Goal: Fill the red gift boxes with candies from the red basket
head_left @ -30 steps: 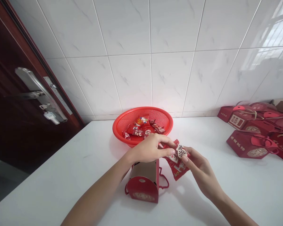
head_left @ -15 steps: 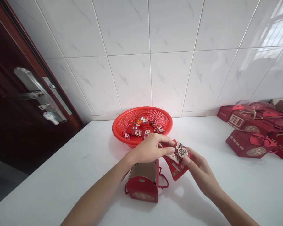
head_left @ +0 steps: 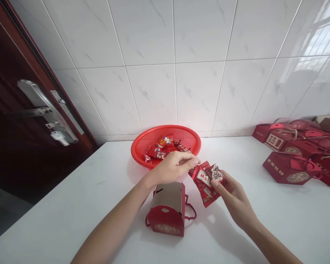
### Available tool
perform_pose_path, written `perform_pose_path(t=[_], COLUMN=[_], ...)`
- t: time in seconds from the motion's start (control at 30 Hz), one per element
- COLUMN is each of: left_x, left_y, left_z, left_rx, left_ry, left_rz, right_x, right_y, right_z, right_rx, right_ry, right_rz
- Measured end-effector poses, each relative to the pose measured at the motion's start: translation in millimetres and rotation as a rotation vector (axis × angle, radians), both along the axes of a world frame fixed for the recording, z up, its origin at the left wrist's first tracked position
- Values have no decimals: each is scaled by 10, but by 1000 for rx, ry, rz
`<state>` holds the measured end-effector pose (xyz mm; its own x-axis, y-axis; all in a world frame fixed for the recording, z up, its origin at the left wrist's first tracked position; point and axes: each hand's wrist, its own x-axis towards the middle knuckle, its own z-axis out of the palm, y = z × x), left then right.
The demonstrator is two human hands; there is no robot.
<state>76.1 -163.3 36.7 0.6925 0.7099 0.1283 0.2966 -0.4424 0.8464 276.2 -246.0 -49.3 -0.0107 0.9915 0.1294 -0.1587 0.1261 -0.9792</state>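
Note:
My right hand is closed on several red candy packets, fanned out between thumb and fingers above the table. At the packets' left edge is my left hand, its thumb and fingers pinched together; whether it grips a packet edge is too small to tell. Just below it stands an open red box with a brown inner side and red cord handles. Behind my left hand, a red mesh basket holds loose wrapped candies.
Several closed red gift boxes with ribbons cluster at the table's right. A tiled wall runs along the back of the white table. On the left is a dark red door with a metal handle and keys.
My left hand has shifted slightly left, off the front candy packet. That packet now rests further right, against my right hand's fingers.

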Motion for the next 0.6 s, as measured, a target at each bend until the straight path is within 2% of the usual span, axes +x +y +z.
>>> perform_pose_path(t=[0.13, 0.23, 0.47, 0.6], left_x=[-51, -124, -479, -601], left_y=[34, 35, -77, -215], left_z=[29, 109, 424, 517], left_rx=[1, 21, 113, 126], left_ry=[20, 96, 387, 597], left_rz=[39, 40, -95, -114], right_x=[1, -2, 13, 14], right_y=[5, 4, 31, 32], right_z=[5, 27, 57, 62], right_rx=[-8, -19, -51, -43], right_ry=[33, 49, 95, 118], right_rz=[0, -2, -21, -33])
